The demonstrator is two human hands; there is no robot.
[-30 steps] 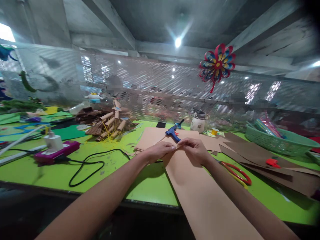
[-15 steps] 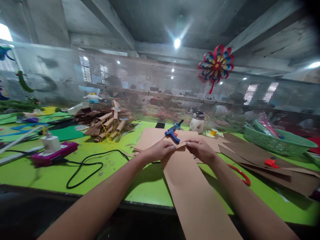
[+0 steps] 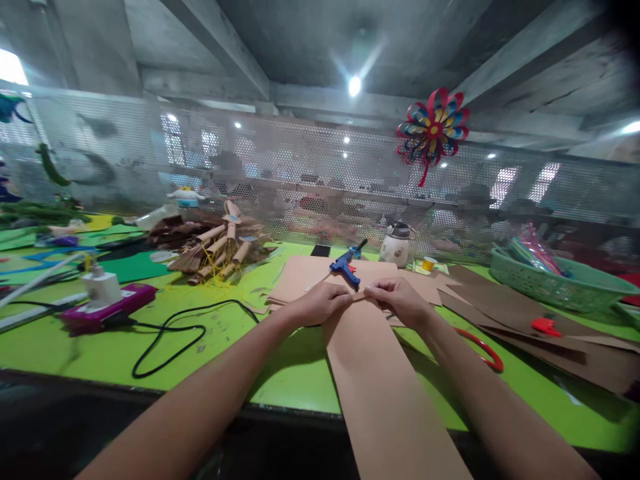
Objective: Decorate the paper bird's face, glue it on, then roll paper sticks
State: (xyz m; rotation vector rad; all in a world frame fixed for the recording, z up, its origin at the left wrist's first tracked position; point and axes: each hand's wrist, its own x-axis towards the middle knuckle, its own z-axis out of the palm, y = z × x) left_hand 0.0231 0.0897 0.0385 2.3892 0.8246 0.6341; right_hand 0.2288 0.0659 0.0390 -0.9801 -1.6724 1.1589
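Note:
A long strip of brown kraft paper [image 3: 385, 387] runs from the middle of the table over its front edge towards me. At its far end, which is folded over into a narrow flap, my left hand [image 3: 323, 303] pinches the left corner. My right hand [image 3: 400, 300] grips the same folded edge on the right, thumb and fingers closed on it. Just beyond the fold a blue glue gun [image 3: 345, 265] with a red trigger rests on a stack of brown paper sheets [image 3: 295, 273].
Left on the green table [image 3: 285, 377] lie a purple power strip [image 3: 133, 300], a looping black cable [image 3: 165, 327] and a rolled-paper bundle [image 3: 220, 250]. On the right are red-handled scissors [image 3: 493, 360], dark brown sheets [image 3: 505, 300] and a green basket [image 3: 585, 287]. A jar [image 3: 397, 245] stands behind.
My right hand has slid slightly left along the folded edge, and the flap looks flatter. The near part of the strip has shifted a little left. My left hand stays in place.

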